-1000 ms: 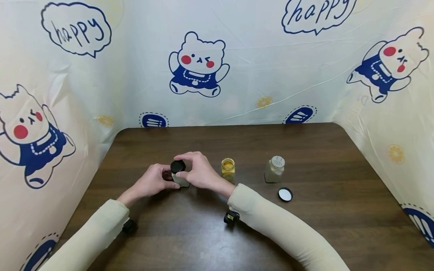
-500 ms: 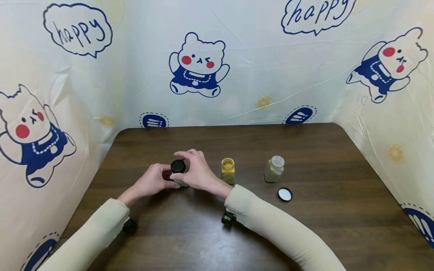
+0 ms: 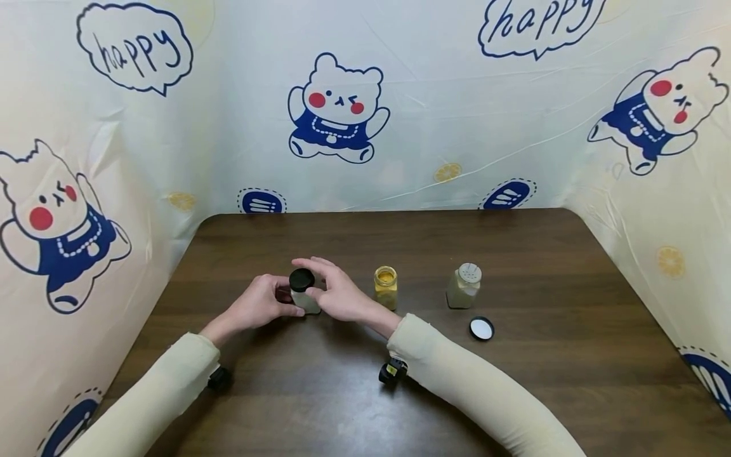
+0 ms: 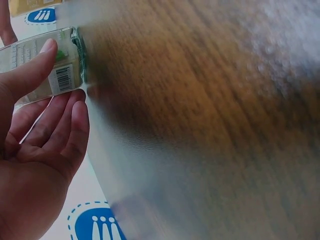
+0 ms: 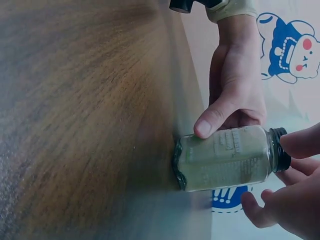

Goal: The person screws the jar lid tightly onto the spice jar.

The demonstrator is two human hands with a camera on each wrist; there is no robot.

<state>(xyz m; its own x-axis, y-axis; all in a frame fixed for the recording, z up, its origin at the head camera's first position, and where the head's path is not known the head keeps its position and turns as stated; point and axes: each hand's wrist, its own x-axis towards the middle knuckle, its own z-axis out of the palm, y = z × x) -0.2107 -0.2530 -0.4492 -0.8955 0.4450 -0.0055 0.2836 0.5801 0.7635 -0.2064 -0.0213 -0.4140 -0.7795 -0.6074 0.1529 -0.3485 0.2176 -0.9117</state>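
Note:
My left hand (image 3: pixel 259 303) grips a square glass spice jar (image 5: pixel 225 157) with pale greenish contents. Its thumb lies across the label side in the left wrist view, and the fingers curl round the opposite side. The jar stands upright on the table, topped by a black screw lid (image 3: pixel 301 280). At that lid, my right hand (image 3: pixel 342 295) pinches with the thumb on the near side and the fingers reaching round the far side. In the right wrist view, the right thumb and fingertips (image 5: pixel 295 145) sit right at the lid's edge.
To the right stands a lidless jar of yellow powder (image 3: pixel 385 292). Farther right is a jar with a perforated shaker top (image 3: pixel 464 289). A black lid with a white inside (image 3: pixel 481 329) lies in front of it on the brown table (image 3: pixel 342 406). Printed cloth (image 3: pixel 422 127) encloses the table.
My right thumb swung left across the front of the jar, then back to the right, while its fingers stayed around the lid. The left hand and the jar keep their place.

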